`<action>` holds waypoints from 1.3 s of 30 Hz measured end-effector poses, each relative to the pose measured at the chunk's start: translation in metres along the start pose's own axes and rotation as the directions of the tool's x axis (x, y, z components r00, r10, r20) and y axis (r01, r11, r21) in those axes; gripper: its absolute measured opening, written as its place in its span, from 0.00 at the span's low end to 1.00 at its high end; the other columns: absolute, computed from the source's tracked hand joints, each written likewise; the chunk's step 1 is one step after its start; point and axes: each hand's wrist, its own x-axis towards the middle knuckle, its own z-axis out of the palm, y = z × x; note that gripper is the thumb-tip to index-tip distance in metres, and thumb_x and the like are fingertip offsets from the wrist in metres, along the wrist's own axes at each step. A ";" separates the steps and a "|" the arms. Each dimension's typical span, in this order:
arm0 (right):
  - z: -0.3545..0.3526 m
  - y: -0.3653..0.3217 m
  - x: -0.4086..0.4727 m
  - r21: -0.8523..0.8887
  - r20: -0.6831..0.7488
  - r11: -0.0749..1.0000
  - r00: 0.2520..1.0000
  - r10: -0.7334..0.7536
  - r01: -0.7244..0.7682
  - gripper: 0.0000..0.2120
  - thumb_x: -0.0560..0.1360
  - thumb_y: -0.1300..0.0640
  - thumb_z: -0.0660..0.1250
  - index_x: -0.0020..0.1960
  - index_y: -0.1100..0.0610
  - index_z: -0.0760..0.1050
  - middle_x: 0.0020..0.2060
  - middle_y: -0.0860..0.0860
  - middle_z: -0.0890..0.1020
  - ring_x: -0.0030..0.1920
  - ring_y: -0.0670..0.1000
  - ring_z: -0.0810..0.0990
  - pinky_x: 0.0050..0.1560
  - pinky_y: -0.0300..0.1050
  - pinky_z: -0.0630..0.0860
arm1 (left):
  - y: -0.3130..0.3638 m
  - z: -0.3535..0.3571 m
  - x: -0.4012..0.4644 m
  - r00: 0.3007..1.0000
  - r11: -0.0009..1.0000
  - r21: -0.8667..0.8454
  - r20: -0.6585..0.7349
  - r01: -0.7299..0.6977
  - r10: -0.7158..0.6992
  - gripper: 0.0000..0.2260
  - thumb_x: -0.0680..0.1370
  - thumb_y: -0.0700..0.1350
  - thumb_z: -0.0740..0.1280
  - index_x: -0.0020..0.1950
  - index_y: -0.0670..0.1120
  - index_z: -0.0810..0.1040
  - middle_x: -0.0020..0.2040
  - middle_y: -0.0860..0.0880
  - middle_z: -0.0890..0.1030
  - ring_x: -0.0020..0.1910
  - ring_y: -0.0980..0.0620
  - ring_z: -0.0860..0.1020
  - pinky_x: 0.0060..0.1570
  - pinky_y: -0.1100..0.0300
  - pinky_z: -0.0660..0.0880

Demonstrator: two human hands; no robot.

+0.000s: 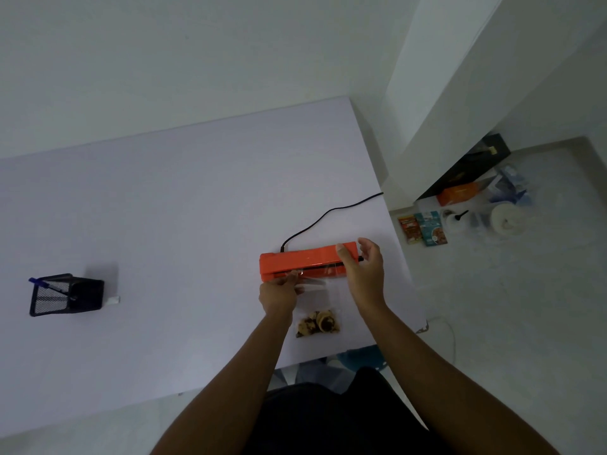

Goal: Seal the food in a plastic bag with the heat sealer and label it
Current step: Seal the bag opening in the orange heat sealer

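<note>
Two bare forearms reach out from the lower edge over the pale table (147,208), and between them the food (318,324), a small heap of brown pieces, sits in the closed bottom of the plastic bag (317,300), which lies flat on the table near its front edge. That weight should anchor the bag, but the film above it looks thin, limp and slick, likely to wrinkle or slide, so the sensible hold is at the two corners of the open mouth, kept taut, well away from the food. The left hand (279,295) does roughly that: its fingers are closed together on the bag's left upper edge, just in front of the heat sealer (305,259). The right hand (364,274) is spread, thumb and fingers apart, resting at the sealer's right end; whether it pinches film cannot be told. The bag's mouth appears to lie in the sealer's slot, though glare makes this uncertain. A black cord (328,213) runs from the orange sealer toward the wall. Far left stands a mesh pen holder (65,295) with a blue pen (46,284), presumably for labelling.
</note>
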 end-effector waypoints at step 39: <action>-0.003 0.020 0.017 0.220 0.067 0.885 0.911 0.407 -0.411 0.39 0.69 0.48 0.78 0.72 0.55 0.61 0.66 0.58 0.74 0.57 0.53 0.75 0.55 0.48 0.71 | -0.005 0.003 0.009 1.000 0.998 0.056 -0.008 -0.023 0.024 0.10 0.77 0.48 0.72 0.38 0.45 0.83 0.36 0.45 0.86 0.37 0.48 0.85 0.33 0.62 0.74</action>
